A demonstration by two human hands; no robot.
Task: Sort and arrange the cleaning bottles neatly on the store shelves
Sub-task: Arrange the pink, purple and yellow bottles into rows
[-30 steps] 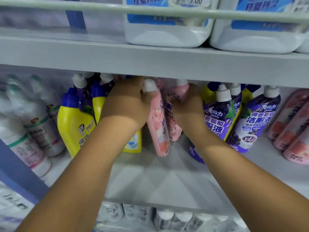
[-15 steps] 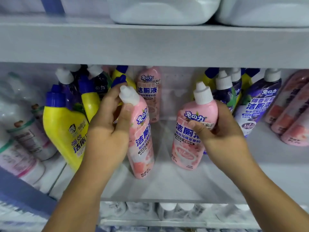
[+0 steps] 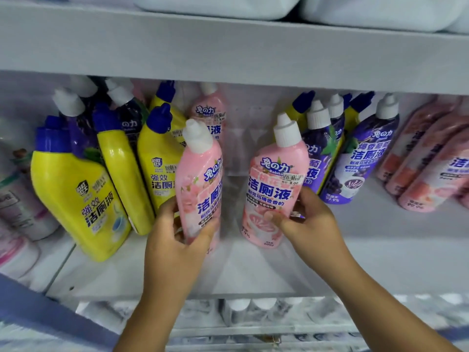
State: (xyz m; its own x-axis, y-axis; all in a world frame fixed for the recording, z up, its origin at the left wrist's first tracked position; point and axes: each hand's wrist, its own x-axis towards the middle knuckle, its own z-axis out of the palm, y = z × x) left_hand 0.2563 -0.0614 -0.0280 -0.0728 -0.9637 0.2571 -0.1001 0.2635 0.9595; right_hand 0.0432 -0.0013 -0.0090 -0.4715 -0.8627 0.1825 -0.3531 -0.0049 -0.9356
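Standing both pink bottles down on the shelf (image 3: 253,270) is what has just changed: half a second ago the left one hung tilted by its neck and the right one leaned forward, and now each sits near the middle of the shelf, caps up, in the open gap between the yellow bottles (image 3: 76,199) at 9 o'clock and the purple bottles (image 3: 360,161) at 3 o'clock. That suggests the pink row is being started here, in front of the third pink bottle (image 3: 209,110) at the back, at 12 o'clock.

The left hand (image 3: 175,247) has slid down from cap to base; its grip is closed around the lower body of the left pink bottle (image 3: 200,189), thumb on the front, fingers behind. This bottle leans slightly and shows its label edge-on, so it probably needs a turn.

The right hand (image 3: 309,224) keeps its grip wrapped on the lower right side of the right pink bottle (image 3: 275,189), thumb pressed on the label, fingers curled behind. That label faces forward. The two bottles stand apart, not touching.
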